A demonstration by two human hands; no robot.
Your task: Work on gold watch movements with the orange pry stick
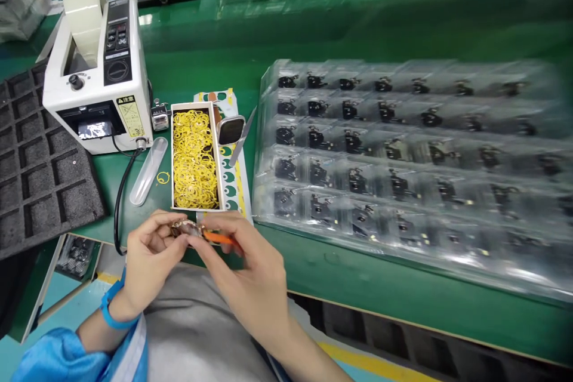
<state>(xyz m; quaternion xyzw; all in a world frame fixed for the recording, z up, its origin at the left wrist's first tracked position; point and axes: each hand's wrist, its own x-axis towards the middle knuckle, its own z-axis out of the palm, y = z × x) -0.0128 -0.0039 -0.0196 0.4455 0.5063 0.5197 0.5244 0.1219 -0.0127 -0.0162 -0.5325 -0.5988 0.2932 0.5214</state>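
At the table's near edge, my left hand (154,256) pinches a small shiny dark part (187,228) between thumb and fingers. My right hand (250,277) closes on the part's other side, its thumb against it. An orange strip (219,237) runs from the part under my right fingers; I cannot tell whether it is attached. Just beyond my hands stands an open white box (219,191) full of yellow ring-shaped pieces (194,158). A single yellow ring (163,178) lies on the table to the box's left.
A white tape dispenser (98,83) stands at the left, beside a black foam tray (80,200). A clear compartment tray (259,191) with black parts fills the right. Tweezers (243,138), a watch-like square piece (231,130) and a clear plastic strip (149,172) lie near the box.
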